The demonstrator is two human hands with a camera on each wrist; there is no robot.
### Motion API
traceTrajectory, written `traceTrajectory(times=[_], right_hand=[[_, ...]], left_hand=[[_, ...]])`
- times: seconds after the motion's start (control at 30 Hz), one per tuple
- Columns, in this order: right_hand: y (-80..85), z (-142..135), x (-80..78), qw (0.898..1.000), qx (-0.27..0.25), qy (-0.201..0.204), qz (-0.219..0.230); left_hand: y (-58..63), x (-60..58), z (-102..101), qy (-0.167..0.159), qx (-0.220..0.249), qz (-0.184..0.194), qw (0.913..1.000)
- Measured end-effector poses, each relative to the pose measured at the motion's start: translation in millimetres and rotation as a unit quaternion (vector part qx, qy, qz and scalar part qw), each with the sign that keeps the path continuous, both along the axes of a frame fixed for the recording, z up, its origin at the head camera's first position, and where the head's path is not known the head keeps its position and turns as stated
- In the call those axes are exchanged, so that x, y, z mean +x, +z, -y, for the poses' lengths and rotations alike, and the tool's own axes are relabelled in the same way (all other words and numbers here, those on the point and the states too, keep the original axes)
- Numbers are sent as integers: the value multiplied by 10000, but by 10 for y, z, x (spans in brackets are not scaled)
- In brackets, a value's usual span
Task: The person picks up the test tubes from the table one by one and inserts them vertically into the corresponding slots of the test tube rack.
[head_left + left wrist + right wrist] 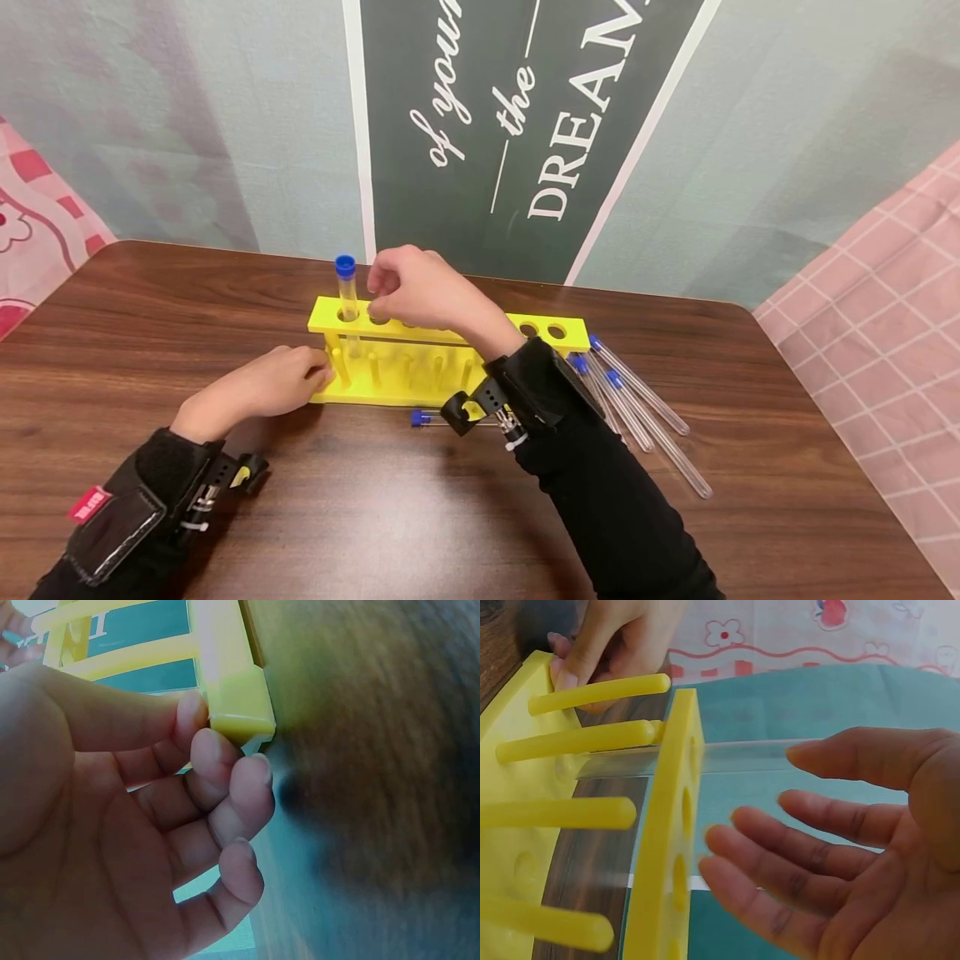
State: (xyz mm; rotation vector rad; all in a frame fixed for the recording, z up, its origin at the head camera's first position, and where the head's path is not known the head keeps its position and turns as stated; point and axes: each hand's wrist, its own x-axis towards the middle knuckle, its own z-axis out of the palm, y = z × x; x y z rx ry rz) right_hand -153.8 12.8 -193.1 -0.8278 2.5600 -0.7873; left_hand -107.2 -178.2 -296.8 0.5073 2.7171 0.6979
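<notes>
A yellow test tube rack (322, 315) with upright pegs stands on the table, a blue-capped clear test tube (346, 287) upright in its leftmost hole. My left hand (281, 382) pinches the left end of the rack's base between thumb and curled fingers; the left wrist view shows the fingertips at the yellow corner. Above the top bar, just right of the tube, is my right hand (423, 287). Its fingers (802, 881) are spread and loosely bent in the right wrist view, with the thumb tip in front of the clear tube (739, 756). Nothing is gripped there.
Several blue-capped test tubes (652, 396) lie loose on the wooden table (337, 517) by the rack's right end. Another capped tube (417, 418) lies along the rack's front, partly hidden by the right wrist strap. A printed cloth (285, 125) hangs behind the table.
</notes>
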Motion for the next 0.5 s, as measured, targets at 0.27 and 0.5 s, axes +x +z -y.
traceTrajectory(times=[0.27,0.5], right_hand=[[-1,-193,48,9998,196,82,-5],[-38,-278,120,9993,354,134,-72]], left_hand=[[-9,3,4,-49,-9,-84,10000],[-22,4,17,-105,12,-126,9999]])
